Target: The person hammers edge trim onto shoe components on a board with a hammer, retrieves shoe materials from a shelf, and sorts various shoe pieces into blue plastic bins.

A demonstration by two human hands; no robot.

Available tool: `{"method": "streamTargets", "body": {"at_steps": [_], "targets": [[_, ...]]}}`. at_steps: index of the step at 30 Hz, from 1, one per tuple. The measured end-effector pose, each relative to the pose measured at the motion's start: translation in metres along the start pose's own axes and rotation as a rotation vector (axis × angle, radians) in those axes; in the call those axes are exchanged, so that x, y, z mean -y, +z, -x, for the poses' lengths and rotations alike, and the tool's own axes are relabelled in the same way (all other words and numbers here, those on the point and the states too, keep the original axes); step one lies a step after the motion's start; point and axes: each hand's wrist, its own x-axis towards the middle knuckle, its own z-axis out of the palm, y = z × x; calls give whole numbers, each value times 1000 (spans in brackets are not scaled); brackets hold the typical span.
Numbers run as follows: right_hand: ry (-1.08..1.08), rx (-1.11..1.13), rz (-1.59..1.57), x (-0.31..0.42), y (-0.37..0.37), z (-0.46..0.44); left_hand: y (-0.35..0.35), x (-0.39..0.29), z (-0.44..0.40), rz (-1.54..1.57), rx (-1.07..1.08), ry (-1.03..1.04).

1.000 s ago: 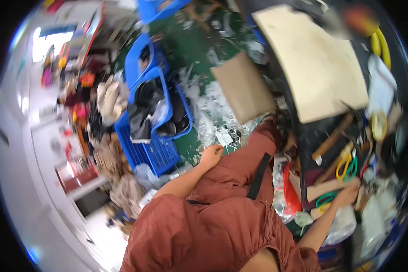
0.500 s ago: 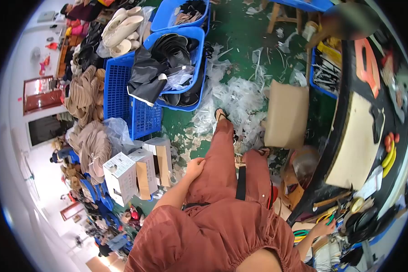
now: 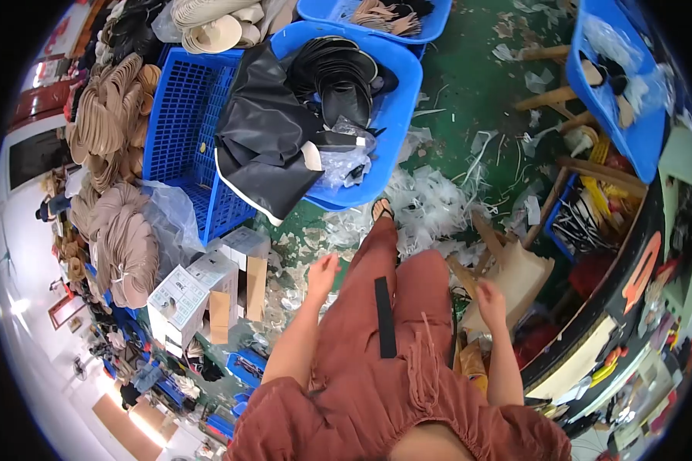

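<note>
My left hand hangs in the air beside my left thigh, its fingers loosely curled with nothing visible in them. Over on the other side, my right hand is held above a tan-seated wooden stool, fingers drawn together, and no object shows in it. Neither hand touches anything that I can make out. Closest to my left hand on the floor are white cardboard boxes with open brown flaps. Ahead, a blue tub holds stacked black curved pieces and a black sheet.
Plastic scraps litter the green floor around my feet. A blue slatted crate and bundled beige pieces stand left. On the right are a dark curved worktable, a blue bin and a small basket of strips.
My right hand has left the cluttered worktable and come forward over the stool. My left hand has lifted off my thigh. The view has shifted toward the blue tub, and the worktable sits farther right.
</note>
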Motion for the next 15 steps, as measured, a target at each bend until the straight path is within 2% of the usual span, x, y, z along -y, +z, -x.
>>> {"method": "streamTargets", "body": {"at_steps": [1,4,8,10,12,14,15], "targets": [[-45,32,8,22,8,-38,1,-10,-23,98,73,-91],[-251,57,35,65,29,-157,29,-64,-62,491,-57,-196],[-360,76,223,114,64,-326,70,-104,-144,680,-390,-98],[-442,-114,49,154,96,-391,79,-102,-178,765,-535,-30],[-636,-252,151,193,129,-435,80,-127,-189,805,-713,-109],[-859,60,175,221,160,-445,63,-120,-212,884,-764,-181],[-1000,215,175,231,180,-443,60,-127,-212,869,-718,-174]]}}
